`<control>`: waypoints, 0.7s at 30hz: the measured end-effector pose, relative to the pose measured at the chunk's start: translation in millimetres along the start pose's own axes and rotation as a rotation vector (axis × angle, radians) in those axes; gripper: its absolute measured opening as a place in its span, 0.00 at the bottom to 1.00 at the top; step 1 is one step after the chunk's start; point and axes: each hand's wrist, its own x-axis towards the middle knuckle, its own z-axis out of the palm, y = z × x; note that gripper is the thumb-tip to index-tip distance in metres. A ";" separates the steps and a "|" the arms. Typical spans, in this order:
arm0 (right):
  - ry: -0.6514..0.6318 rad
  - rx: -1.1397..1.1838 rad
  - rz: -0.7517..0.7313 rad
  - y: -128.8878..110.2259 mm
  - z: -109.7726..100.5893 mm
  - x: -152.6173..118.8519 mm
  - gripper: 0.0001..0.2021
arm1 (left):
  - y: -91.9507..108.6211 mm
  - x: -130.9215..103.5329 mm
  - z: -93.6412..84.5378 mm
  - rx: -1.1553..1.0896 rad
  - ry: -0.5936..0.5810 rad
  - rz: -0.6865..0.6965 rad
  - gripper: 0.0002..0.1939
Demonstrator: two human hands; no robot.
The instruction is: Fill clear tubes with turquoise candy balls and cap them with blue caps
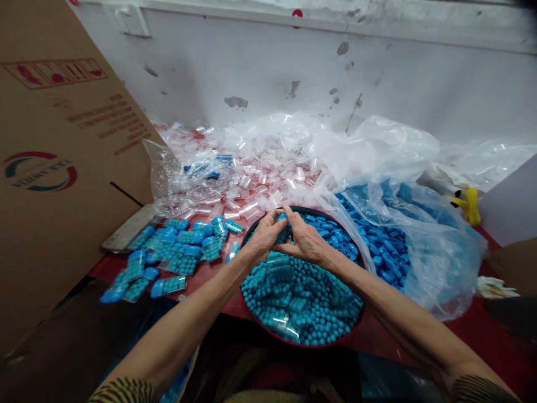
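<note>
My left hand and my right hand meet over a round basin. Between their fingertips is a small clear bottle with a blue cap; both hands are closed on it and cover most of it. Teal beads lie in the basin below, with clear bottles among them. Blue caps are heaped on the basin's far right side. Left of my left hand lie several capped bottles filled with teal beads.
Empty clear bottles spread behind the basin. A plastic bag with more blue caps stands at right. A tall cardboard box rises on the left beside a flat grey object. A yellow-and-black object sits far right.
</note>
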 end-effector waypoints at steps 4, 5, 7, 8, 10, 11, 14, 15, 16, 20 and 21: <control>0.002 -0.157 -0.062 -6.0 0.0 15.6 0.42 | -1.2 7.9 -10.9 0.171 0.098 0.164 0.11; -0.004 -0.170 -0.074 -8.5 -0.1 18.8 0.42 | -1.2 8.4 -12.1 0.190 0.110 0.178 0.10; -0.016 -0.166 -0.089 -13.9 0.0 24.2 0.43 | -0.6 8.0 -13.8 0.208 0.145 0.200 0.10; -0.030 -0.150 -0.095 -16.4 0.3 26.3 0.43 | -0.2 7.2 -15.1 0.217 0.167 0.209 0.10; -0.074 -0.094 -0.102 -19.7 1.4 28.7 0.43 | 0.3 4.3 -22.2 0.250 0.209 0.198 0.11; -0.105 -0.063 -0.102 -20.0 2.2 29.2 0.43 | 0.0 2.0 -29.4 0.272 0.228 0.173 0.11; -0.206 -0.044 -0.052 -15.3 5.7 28.9 0.34 | -3.7 -9.1 -69.1 0.400 0.347 0.053 0.16; -0.252 -0.074 -0.022 -12.6 7.5 28.8 0.28 | -5.9 -14.3 -87.2 0.481 0.428 0.021 0.17; -0.305 -0.116 0.010 -10.0 9.9 28.8 0.24 | -8.3 -20.1 -106.1 0.601 0.513 0.015 0.17; -0.511 -0.251 0.074 -7.0 23.6 32.3 0.19 | -15.3 -42.4 -161.3 1.085 0.744 -0.053 0.17; -0.540 -0.267 0.079 -8.4 27.2 33.9 0.18 | -15.3 -46.3 -164.8 1.177 0.781 -0.021 0.18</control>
